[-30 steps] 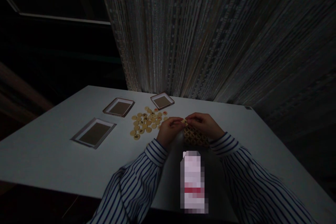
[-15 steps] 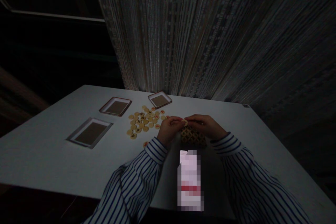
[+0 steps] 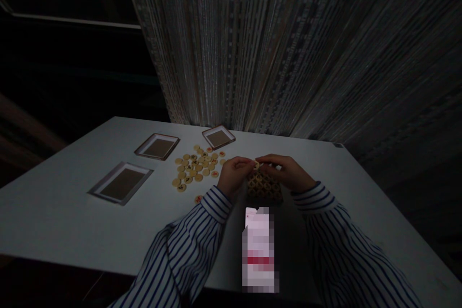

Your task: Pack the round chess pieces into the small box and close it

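My left hand (image 3: 233, 174) and my right hand (image 3: 287, 171) meet above a stacked block of xiangqi pieces (image 3: 263, 187). Between their fingertips is one round xiangqi piece (image 3: 256, 165) with a dark character on its face, at the block's top edge. Both hands are closed, fingers pinched from either side. The block's rear is hidden, and its lower front lies in shadow. Loose xiangqi pieces (image 3: 194, 166), some face up with red or black characters, are spread left of my left hand. One red-marked piece (image 3: 198, 199) rests apart, beside my left cuff.
On the white table (image 3: 65, 211) stand three shallow open trays: a pale one (image 3: 121, 183), a brown-rimmed one (image 3: 158, 146) and a smaller one (image 3: 218, 136) at the back. A lit phone (image 3: 258, 250), blurred out, lies between my forearms. A string curtain (image 3: 231, 48) hangs behind.
The piece in my fingertips has shifted very slightly up and to the right over the block. The view has drifted a little; the loose pieces and trays look unmoved.
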Motion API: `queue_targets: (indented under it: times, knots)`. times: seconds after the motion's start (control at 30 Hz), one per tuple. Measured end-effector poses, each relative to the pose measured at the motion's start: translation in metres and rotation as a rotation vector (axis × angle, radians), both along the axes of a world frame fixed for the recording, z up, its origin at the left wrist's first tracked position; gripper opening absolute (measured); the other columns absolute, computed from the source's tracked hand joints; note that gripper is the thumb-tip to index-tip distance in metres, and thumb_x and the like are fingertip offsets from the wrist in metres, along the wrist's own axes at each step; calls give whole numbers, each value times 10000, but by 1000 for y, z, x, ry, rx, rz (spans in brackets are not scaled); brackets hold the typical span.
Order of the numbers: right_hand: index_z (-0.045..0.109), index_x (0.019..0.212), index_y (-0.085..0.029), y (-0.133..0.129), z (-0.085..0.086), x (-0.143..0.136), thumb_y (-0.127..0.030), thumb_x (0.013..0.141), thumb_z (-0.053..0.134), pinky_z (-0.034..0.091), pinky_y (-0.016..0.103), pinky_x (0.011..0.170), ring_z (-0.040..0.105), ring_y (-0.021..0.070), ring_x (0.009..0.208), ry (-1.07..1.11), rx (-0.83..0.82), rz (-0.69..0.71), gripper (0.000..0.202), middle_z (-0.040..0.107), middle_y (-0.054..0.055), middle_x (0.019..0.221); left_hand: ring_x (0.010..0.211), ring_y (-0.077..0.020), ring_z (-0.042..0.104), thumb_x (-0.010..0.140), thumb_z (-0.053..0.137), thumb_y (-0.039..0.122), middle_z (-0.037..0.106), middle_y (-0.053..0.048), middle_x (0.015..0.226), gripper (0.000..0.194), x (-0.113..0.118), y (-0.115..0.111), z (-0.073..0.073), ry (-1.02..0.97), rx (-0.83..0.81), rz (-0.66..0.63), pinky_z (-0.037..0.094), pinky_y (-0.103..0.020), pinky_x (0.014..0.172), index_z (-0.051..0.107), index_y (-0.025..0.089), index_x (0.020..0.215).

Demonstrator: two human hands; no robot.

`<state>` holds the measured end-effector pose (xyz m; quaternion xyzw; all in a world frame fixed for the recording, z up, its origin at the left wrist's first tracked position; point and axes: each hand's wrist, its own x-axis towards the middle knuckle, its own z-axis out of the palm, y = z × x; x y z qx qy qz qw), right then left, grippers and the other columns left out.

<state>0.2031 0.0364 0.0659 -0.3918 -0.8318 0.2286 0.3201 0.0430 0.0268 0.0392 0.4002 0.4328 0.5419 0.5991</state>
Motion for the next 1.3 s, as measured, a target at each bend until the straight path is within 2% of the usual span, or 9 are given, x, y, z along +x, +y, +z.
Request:
queue_targets:
  times: [0.23, 0.43, 0.77, 0.93, 1.3]
  knots:
    - [647, 973, -176, 2, -1, 0, -261, 745, 563, 457, 236, 576, 578, 127, 674, -3, 2, -47, 258, 668, 51, 821, 476, -84, 576, 616, 678, 169, 622, 12, 502, 103, 4, 6, 3, -10, -3, 36, 453, -186, 504, 584, 124, 614]
    - [646, 953, -183, 5, -1, 1, -271, 752, 573, 461, 240, 598, 580, 127, 684, 11, 56, -73, 231, 669, 47, 839, 473, -96, 568, 621, 679, 218, 608, 15, 483, 136, 7, 11, 6, -29, -5, 13, 467, -214, 516, 579, 126, 614]
    - [644, 950, -180, 7, 0, 11, -317, 786, 549, 468, 268, 673, 593, 140, 739, 0, 112, -64, 234, 665, 54, 847, 477, -71, 550, 641, 649, 152, 619, 6, 522, 67, 12, 15, 15, -14, 17, -44, 435, -177, 494, 614, 100, 663]
    - [635, 951, -179, 10, -1, 15, -326, 796, 538, 468, 257, 654, 597, 141, 758, 1, 101, -82, 235, 664, 55, 864, 480, -68, 533, 635, 659, 176, 610, 11, 532, 100, 15, 19, 19, 30, 41, -54, 423, -179, 497, 639, 95, 689]
    - [610, 946, -176, 17, -4, 25, -342, 766, 589, 466, 261, 662, 586, 124, 701, -29, 194, -80, 245, 646, 40, 836, 527, -88, 560, 617, 671, 207, 627, 5, 576, 122, 21, 35, 13, 124, 75, -152, 443, -206, 555, 626, 119, 687]
